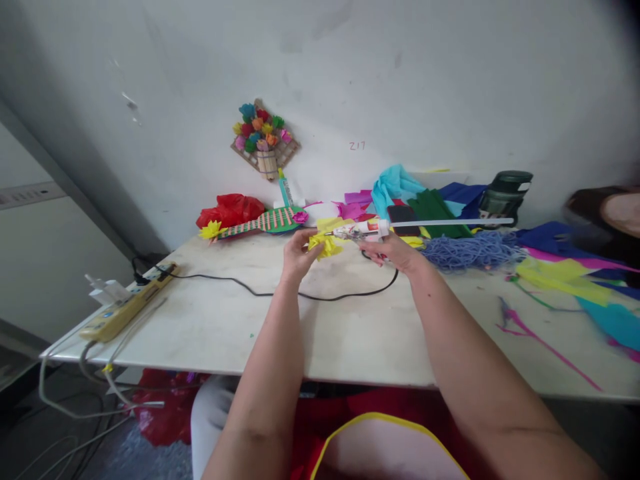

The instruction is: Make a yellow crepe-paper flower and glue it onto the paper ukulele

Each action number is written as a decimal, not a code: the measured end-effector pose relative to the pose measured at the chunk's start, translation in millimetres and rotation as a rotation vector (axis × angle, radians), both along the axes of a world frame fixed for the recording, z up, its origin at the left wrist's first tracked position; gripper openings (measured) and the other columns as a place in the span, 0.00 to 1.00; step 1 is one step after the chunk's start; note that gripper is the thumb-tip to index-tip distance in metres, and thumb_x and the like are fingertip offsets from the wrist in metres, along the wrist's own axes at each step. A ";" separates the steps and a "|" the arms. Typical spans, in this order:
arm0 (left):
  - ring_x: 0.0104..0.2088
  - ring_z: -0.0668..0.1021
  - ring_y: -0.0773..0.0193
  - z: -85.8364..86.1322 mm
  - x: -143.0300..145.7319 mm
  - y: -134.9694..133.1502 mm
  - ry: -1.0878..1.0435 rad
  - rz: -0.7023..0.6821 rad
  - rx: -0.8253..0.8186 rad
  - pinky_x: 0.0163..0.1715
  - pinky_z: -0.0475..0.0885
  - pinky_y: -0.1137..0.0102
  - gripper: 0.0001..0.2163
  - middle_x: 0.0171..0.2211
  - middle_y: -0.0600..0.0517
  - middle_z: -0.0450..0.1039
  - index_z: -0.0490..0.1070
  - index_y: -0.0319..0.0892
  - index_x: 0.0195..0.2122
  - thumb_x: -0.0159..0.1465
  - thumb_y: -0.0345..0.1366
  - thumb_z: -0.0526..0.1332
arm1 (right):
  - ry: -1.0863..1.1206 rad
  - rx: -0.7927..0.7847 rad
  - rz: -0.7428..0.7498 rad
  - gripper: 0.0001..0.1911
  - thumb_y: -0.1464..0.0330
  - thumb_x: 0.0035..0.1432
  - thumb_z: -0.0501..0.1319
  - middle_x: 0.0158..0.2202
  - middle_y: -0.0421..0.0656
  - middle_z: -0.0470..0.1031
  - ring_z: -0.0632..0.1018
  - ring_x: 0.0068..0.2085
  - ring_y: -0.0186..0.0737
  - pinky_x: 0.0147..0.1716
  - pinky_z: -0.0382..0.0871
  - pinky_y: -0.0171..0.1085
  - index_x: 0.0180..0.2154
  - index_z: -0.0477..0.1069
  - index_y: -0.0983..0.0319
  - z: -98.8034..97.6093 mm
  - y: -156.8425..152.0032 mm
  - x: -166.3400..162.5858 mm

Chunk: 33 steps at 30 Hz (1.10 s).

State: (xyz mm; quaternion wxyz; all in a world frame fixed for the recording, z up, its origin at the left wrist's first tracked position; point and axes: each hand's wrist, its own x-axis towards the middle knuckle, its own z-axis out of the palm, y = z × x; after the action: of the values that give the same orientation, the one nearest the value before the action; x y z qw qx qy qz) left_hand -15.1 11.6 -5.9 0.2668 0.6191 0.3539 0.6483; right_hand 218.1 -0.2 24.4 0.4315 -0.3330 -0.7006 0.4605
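Head view, looking forward and down across a pale, scuffed tabletop (200, 327). Crumpled bright-yellow paper flower (326, 248) just right of the left hand (299, 255), pinched there by thumb and fingers, toward the far side of the tabletop. White glue gun with red markings (363, 229) in the right hand (393, 253), fingers closed around the handle from below (trigger mostly hidden, pressure on it impossible to tell).

Deciding relation: gun's long axis almost straight across, right to left, tip aimed at the flower's upper edge. Contact or a slim gap at that tip: cannot tell. Of the 2 hands, left clearly nearer to the flower; right set back behind the tip, farther right. Long, straight, whitish glue stick (455, 223) protruding from the gun's rear, along much the same line, as far as a dark green bottle (505, 200) at the wall side. Thin black cord (335, 299) curving on the near side of both hands, toward a yellowish power strip (100, 327) at left.
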 end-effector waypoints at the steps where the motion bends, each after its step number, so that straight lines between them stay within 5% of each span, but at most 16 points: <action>1: 0.33 0.75 0.66 1.0 0.6 -1.3 -0.011 -0.013 -0.009 0.30 0.71 0.72 0.17 0.36 0.50 0.74 0.71 0.43 0.37 0.47 0.42 0.69 | 0.000 -0.001 0.002 0.17 0.57 0.47 0.66 0.15 0.34 0.60 0.59 0.15 0.27 0.13 0.54 0.33 0.26 0.66 0.62 0.4 -0.5 0.2; 33: 0.32 0.77 0.64 1.9 4.0 -5.8 -0.067 -0.130 -0.062 0.31 0.72 0.70 0.20 0.33 0.50 0.74 0.70 0.42 0.38 0.46 0.42 0.70 | -0.033 0.037 -0.027 0.17 0.56 0.46 0.66 0.14 0.34 0.60 0.59 0.16 0.28 0.15 0.54 0.33 0.23 0.64 0.61 -1.3 1.3 0.5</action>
State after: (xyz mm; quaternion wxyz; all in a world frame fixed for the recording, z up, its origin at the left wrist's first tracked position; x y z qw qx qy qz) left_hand -11.1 5.7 -4.0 0.3390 0.6101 0.3239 0.6387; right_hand 218.6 1.1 23.2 0.4324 -0.3420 -0.7113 0.4360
